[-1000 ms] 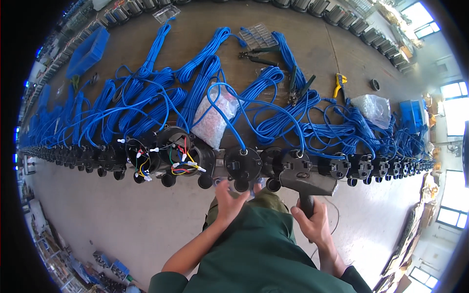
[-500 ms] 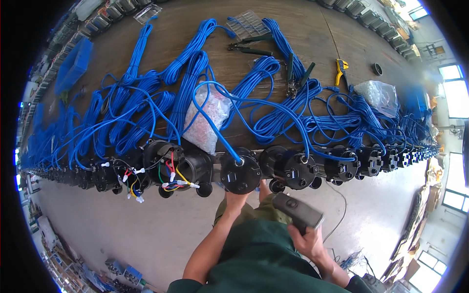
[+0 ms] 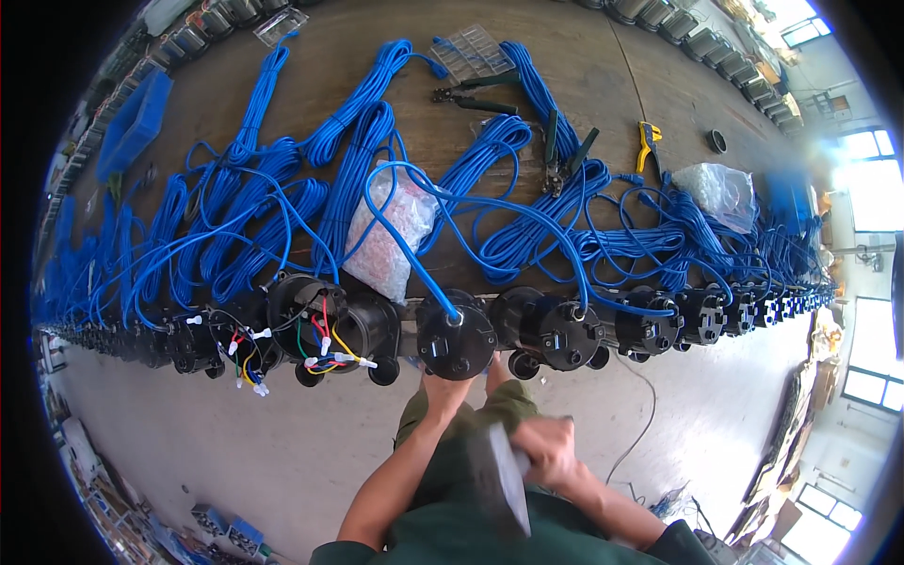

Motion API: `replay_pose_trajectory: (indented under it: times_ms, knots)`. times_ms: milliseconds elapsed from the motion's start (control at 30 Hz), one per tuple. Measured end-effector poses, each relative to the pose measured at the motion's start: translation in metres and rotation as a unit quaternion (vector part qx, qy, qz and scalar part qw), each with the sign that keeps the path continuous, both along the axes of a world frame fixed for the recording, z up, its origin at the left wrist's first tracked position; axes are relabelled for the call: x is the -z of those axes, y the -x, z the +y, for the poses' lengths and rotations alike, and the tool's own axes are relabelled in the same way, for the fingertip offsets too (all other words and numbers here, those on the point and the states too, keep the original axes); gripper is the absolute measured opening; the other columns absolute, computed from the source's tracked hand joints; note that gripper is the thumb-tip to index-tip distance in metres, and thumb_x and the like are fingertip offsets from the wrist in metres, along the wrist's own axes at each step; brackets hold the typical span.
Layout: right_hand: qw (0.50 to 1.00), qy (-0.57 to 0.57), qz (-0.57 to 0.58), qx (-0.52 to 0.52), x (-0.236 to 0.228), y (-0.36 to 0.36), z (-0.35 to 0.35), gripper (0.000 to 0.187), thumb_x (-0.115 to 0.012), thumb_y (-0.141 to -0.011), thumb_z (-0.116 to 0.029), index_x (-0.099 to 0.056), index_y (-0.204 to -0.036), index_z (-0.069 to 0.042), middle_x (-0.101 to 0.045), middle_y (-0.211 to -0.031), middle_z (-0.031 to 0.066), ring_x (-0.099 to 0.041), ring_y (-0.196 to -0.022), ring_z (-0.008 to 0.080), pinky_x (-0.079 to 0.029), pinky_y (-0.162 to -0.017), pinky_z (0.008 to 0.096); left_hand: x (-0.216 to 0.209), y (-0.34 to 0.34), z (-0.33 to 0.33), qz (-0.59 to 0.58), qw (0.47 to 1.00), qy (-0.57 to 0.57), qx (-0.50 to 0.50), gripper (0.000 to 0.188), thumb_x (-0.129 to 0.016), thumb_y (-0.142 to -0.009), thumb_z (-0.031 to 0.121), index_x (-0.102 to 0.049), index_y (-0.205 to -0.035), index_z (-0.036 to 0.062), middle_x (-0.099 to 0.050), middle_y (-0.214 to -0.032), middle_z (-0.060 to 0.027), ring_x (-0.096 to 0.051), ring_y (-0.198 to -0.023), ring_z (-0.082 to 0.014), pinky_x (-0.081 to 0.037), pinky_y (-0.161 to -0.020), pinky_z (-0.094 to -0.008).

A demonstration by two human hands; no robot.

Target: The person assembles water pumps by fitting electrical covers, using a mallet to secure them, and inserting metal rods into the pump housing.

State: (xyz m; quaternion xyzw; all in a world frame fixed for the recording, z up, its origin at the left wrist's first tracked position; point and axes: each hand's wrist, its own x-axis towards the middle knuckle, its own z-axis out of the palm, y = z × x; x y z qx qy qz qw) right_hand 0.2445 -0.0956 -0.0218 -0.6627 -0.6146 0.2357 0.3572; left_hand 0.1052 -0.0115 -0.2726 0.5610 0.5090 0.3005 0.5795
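A black round housing (image 3: 457,341) with a thick blue cable (image 3: 414,259) coming out of its top face stands at the near edge of the table. My left hand (image 3: 445,391) grips it from below; the housing hides most of the fingers. Closer to my body, my right hand (image 3: 549,450) is closed round the handle of a mallet with a blocky grey head (image 3: 501,482), smeared by motion. Left of the housing, an open black housing (image 3: 363,330) has red, yellow, green and blue wires with white end caps (image 3: 328,344) hanging out.
More black housings (image 3: 557,330) line the table edge on both sides. Bundled blue cables (image 3: 480,160) cover much of the table (image 3: 603,85). Around them lie clear plastic bags (image 3: 391,235), dark-handled pliers (image 3: 476,94), a yellow-handled tool (image 3: 648,146) and a blue bin (image 3: 137,122).
My right hand has swung the mallet left and toward my body, its head turning downward. My left hand stays at the black housing. The whole view has shifted slightly.
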Motion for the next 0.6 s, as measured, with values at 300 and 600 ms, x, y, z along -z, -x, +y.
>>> replay_pose_trajectory:
  times_ms: [300, 600]
  knots:
    - [0.992, 0.113, -0.028, 0.045, 0.02, 0.001, -0.025, 0.02, -0.076, -0.064, -0.013, -0.062, -0.079, -0.013, -0.061, -0.068, 0.0054, -0.064, -0.061, 0.0288, -0.049, -0.052, 0.042, 0.007, 0.009, 0.001, -0.062, 0.997, 0.037, -0.027, 0.028, -0.085, -0.08, 0.001, -0.067, -0.1, 0.0061, -0.064, -0.083, 0.0011, -0.06, -0.067, -0.0084, -0.05, -0.058, -0.0241]
    - [0.999, -0.032, 0.014, -0.042, -0.016, -0.008, 0.011, 0.026, -0.078, -0.077, -0.012, -0.055, -0.065, -0.012, -0.05, -0.057, 0.0049, -0.057, -0.05, 0.026, -0.042, -0.046, 0.0392, -0.042, 0.001, 0.01, -0.02, 1.0, 0.022, -0.011, 0.026, -0.086, -0.077, 0.01, -0.067, -0.094, 0.0054, -0.063, -0.078, 0.0017, -0.06, -0.066, -0.0108, -0.049, -0.058, -0.0299]
